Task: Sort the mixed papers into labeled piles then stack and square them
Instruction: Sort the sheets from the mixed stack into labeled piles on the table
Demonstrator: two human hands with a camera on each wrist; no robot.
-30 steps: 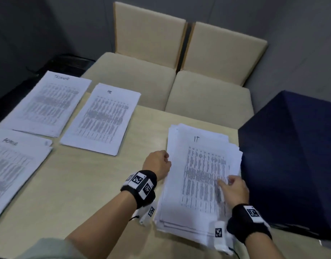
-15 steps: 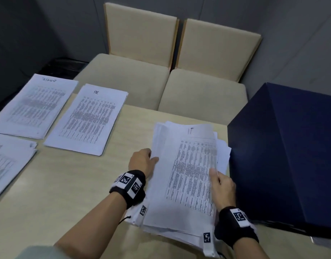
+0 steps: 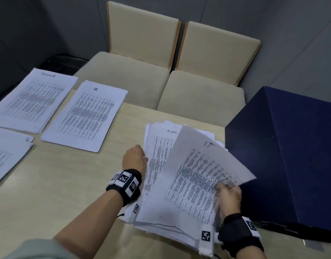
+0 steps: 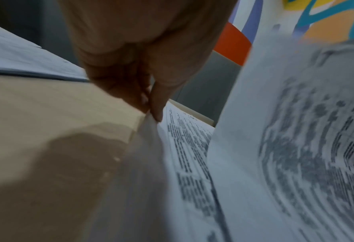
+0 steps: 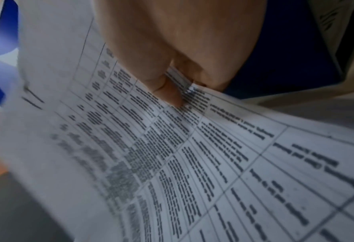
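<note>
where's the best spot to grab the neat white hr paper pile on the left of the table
Judging by its pose, take the squared white HR paper pile by its near short edge, coming from the front with thumb on top. It lies flat on the beige table, so fingers must slide under there.

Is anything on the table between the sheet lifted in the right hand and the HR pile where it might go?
Only the left hand, which pinches the mixed stack's left edge. The lifted sheet is pinched in the right hand; bare table lies on the way to the HR pile.
</note>
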